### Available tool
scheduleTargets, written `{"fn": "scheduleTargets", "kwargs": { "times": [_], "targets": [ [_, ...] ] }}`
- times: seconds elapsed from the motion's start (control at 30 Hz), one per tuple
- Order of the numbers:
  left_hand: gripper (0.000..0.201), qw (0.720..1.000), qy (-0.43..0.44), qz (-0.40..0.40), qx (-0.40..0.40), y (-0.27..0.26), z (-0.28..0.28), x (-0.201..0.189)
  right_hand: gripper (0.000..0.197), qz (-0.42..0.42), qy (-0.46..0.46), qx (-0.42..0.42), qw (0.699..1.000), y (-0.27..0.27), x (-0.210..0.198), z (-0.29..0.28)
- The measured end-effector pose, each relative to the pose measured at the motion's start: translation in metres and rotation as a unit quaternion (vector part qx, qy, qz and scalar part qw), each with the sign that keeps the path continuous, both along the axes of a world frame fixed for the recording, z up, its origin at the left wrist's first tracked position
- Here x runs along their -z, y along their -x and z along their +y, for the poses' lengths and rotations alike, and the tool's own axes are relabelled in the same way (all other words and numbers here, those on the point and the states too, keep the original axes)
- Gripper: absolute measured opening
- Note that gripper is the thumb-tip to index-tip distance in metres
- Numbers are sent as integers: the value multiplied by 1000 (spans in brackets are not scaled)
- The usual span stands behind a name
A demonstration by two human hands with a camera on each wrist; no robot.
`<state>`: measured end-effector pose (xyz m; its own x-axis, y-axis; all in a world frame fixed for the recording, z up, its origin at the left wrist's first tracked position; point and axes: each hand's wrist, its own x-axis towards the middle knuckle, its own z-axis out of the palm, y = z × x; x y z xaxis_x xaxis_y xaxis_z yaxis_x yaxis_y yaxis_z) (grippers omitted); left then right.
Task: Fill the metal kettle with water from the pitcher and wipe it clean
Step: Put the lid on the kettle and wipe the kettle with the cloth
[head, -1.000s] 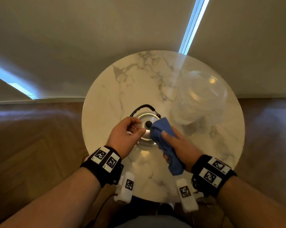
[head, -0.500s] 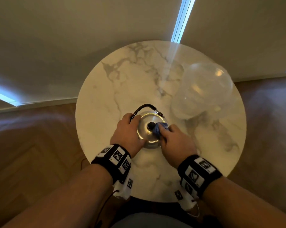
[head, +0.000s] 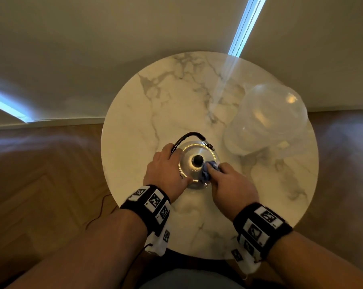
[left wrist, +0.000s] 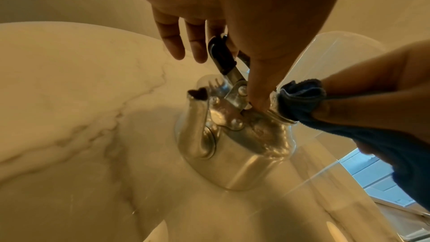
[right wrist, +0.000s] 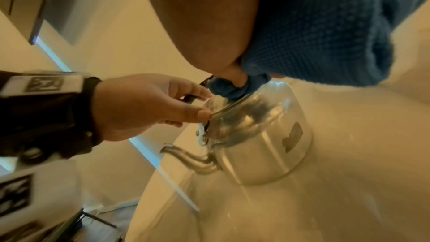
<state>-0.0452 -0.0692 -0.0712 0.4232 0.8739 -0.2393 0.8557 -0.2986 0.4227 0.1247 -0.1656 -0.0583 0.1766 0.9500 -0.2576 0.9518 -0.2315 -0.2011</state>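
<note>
A shiny metal kettle (head: 192,171) stands lid-on near the middle of the round marble table (head: 155,105); its black handle is folded back and its spout (right wrist: 186,155) points left. My left hand (head: 167,166) holds its left side, fingers over the handle and thumb (left wrist: 258,87) pressed on the lid rim. A bunched blue cloth (head: 208,171) is gripped in my right hand (head: 228,182), which presses it onto the right part of the lid beside the black knob (head: 197,160). The clear plastic pitcher (head: 266,122) stands behind and right of the kettle.
The table's near edge is close to my body. A wooden floor surrounds it, with a thin cable (head: 99,213) lying at the left. A pale wall rises behind the table.
My right hand brought the cloth down onto the lid and bunched it under the fingers. My left hand shifted from the lid to the kettle's left side, over the handle.
</note>
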Motion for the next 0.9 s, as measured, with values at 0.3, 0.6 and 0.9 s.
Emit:
{"fn": "scheduleTargets", "kwargs": {
  "times": [0.3, 0.6, 0.9],
  "targets": [
    [79, 999, -17, 29, 3, 0, -2, 5, 32, 0, -19, -1, 1000, -6, -7, 25],
    [80, 1000, -4, 27, 5, 1, -2, 3, 33, 7, -29, -6, 1000, -9, -16, 89],
    [80, 1000, -7, 17, 1, 1, -2, 5, 31, 0, 50, -38, 998, -13, -26, 82]
  ]
}}
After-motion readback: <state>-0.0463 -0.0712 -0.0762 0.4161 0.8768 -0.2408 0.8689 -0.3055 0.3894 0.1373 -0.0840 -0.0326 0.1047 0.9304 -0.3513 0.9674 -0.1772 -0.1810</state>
